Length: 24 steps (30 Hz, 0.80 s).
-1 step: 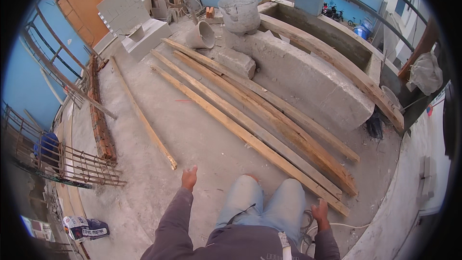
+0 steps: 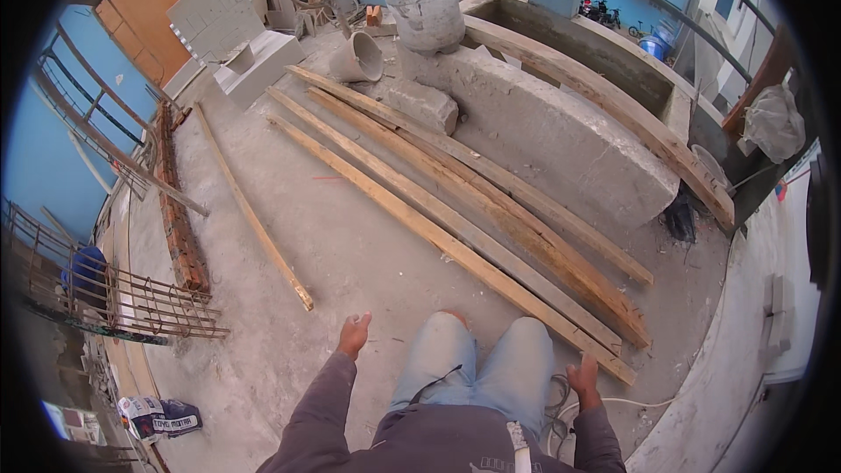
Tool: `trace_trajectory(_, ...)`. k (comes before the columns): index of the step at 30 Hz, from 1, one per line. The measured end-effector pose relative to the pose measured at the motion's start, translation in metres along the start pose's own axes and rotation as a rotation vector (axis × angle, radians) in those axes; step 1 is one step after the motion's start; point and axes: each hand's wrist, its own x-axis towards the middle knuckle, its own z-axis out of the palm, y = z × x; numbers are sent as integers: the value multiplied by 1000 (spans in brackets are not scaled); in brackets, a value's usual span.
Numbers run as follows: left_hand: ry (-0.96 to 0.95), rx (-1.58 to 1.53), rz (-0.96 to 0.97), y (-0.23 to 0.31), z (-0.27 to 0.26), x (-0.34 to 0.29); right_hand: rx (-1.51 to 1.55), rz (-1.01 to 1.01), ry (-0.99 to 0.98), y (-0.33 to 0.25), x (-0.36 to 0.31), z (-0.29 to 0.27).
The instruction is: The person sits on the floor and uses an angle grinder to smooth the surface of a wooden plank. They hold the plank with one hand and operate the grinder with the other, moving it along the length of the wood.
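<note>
Nothing shows in my left hand (image 2: 354, 335), held out ahead of my left knee with its fingers loosely apart. Just beyond it ends a thin wooden batten (image 2: 254, 206) lying alone on the concrete floor. My right hand (image 2: 583, 377), also empty, hangs beside my right knee with thumb and finger apart. Close to it, apparently not touching, is the near end of a long wooden beam (image 2: 455, 250). A greyish beam (image 2: 491, 256) and a thicker rough beam (image 2: 526, 241) lie alongside, with another plank (image 2: 561, 228) farther right.
A concrete block (image 2: 552, 131) carries a cement-crusted bucket (image 2: 427, 13); another bucket (image 2: 356, 58) lies tipped nearby. White blocks (image 2: 258, 66) stand at the back. Brickwork (image 2: 180, 210) and a rebar cage (image 2: 131, 293) line the left. A cable (image 2: 626, 405) lies by my right hand.
My left hand has shifted slightly right, away from the batten's end. My right hand has risen a little toward the beam end. The view has turned slightly; the timber lies as before.
</note>
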Motion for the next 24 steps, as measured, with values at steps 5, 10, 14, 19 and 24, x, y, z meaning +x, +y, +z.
trace_trajectory(5,-358,-95,-306,-37,67,-146,-257,14,44,29,33,2)
trace_trajectory(10,-517,106,-137,14,47,-183,-289,31,-59,32,48,-21)
trace_trajectory(14,-393,278,-154,38,59,-200,-439,2,20,37,61,-21)
trace_trajectory(19,-333,429,-189,52,64,-195,-478,-97,138,63,62,-15)
trace_trajectory(24,-343,473,-118,23,66,-178,-266,-179,185,54,65,-34)
